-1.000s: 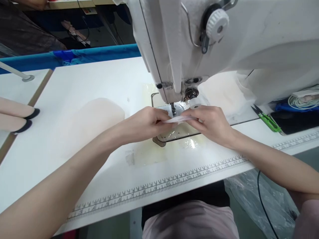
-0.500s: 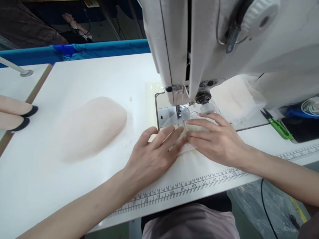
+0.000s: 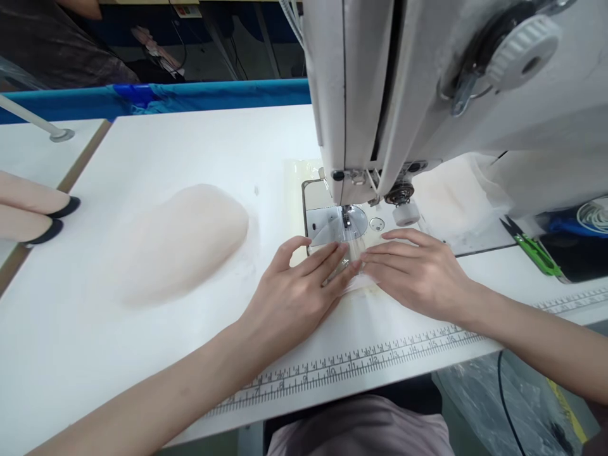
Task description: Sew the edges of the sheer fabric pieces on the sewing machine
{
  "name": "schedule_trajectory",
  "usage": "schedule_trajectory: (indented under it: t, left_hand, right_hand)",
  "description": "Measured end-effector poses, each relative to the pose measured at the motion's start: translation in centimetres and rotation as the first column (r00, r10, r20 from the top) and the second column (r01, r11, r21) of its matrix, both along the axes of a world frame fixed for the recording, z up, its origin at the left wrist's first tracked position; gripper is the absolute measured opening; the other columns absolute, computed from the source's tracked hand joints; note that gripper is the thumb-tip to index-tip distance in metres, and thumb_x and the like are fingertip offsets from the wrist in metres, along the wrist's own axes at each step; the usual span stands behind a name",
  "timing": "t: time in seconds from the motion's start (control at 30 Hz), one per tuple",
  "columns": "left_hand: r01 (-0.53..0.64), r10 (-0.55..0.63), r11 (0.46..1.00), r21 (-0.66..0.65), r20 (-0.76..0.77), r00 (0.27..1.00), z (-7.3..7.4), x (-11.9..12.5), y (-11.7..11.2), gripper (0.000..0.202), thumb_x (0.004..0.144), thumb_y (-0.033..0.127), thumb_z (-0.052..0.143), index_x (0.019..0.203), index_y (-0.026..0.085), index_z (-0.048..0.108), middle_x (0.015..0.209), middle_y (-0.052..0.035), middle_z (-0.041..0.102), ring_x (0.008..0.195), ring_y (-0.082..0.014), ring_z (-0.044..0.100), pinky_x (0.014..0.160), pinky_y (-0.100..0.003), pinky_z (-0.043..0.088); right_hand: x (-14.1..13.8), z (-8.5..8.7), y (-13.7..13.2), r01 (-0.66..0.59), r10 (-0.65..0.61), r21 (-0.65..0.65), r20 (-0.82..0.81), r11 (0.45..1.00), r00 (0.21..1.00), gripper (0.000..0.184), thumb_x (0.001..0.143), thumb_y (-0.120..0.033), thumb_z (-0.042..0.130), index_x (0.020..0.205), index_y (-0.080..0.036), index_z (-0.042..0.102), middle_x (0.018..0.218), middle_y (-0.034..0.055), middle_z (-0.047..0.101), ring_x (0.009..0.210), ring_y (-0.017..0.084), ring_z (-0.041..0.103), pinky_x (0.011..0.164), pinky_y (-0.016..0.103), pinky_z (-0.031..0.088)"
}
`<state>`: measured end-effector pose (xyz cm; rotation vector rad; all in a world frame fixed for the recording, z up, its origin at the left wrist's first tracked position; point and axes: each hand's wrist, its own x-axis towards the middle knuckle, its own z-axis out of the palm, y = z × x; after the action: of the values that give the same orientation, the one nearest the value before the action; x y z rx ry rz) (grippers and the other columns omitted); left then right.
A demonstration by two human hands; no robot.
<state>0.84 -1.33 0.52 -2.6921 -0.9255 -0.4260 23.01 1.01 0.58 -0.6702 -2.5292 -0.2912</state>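
Left hand (image 3: pixel 297 288) and right hand (image 3: pixel 418 272) both flat, palms down, fingertips meeting, unclenched. They press small pale sheer fabric strip (image 3: pixel 355 254) onto white tabletop (image 3: pixel 190 145), just near of presser foot (image 3: pixel 346 218) of white industrial sewing machine (image 3: pixel 427 95). A second ago strip was pinched and lifted at needle; now laid down, flattened, hands shifted nearer. Left: pale pink moulded foam pad (image 3: pixel 185 240). Right: green thread snips (image 3: pixel 534 247).

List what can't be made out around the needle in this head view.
Head view only:
sheer fabric piece: mostly covered by left hand and right hand; outline unclear.
needle: too small, shadowed by the sewing machine head.
sewing machine: cut off by top and right edges.
table ruler numbers: too small to read.
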Motion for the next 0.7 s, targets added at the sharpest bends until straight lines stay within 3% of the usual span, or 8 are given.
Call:
schedule_trajectory:
  t: [0.4,0.6,0.7]
  left_hand:
    - [-0.026,0.028,0.999,-0.034,0.070,0.997,-0.9,-0.3,2.5,0.032,0.098,0.019,0.046,0.127,0.018,0.059,0.126,-0.0117,0.065,0.116,-0.0241,0.063,0.105,-0.049,0.034]
    - [-0.050,0.056,0.997,-0.065,0.086,0.995,-0.9,-0.2,3.4,0.033,0.098,0.020,0.044,0.127,0.021,0.059,0.125,-0.0117,0.066,0.118,-0.0244,0.061,0.107,-0.050,0.035]
    - [-0.063,0.077,0.992,-0.105,0.129,0.989,-1.0,-0.2,3.6,0.032,0.096,0.020,0.046,0.123,0.024,0.062,0.124,-0.0107,0.066,0.115,-0.0249,0.062,0.104,-0.051,0.037]
  right_hand:
    - [-0.3,-1.2,2.0,0.060,-0.058,0.078,-0.031,0.995,0.998,0.020,0.092,-0.010,0.053,0.087,-0.017,0.071,0.093,-0.0005,0.077,0.086,0.013,0.071,0.087,0.030,0.049]
    - [-0.4,-1.4,2.9,0.096,-0.096,0.015,-0.024,0.995,0.995,0.025,0.094,-0.008,0.047,0.092,-0.017,0.071,0.095,0.0015,0.077,0.088,0.015,0.070,0.084,0.031,0.047]
    - [-0.4,-1.5,2.8,0.118,-0.119,-0.043,-0.022,0.992,0.993,0.020,0.096,-0.021,0.050,0.093,-0.017,0.069,0.098,0.0024,0.076,0.091,0.017,0.069,0.085,0.033,0.046]
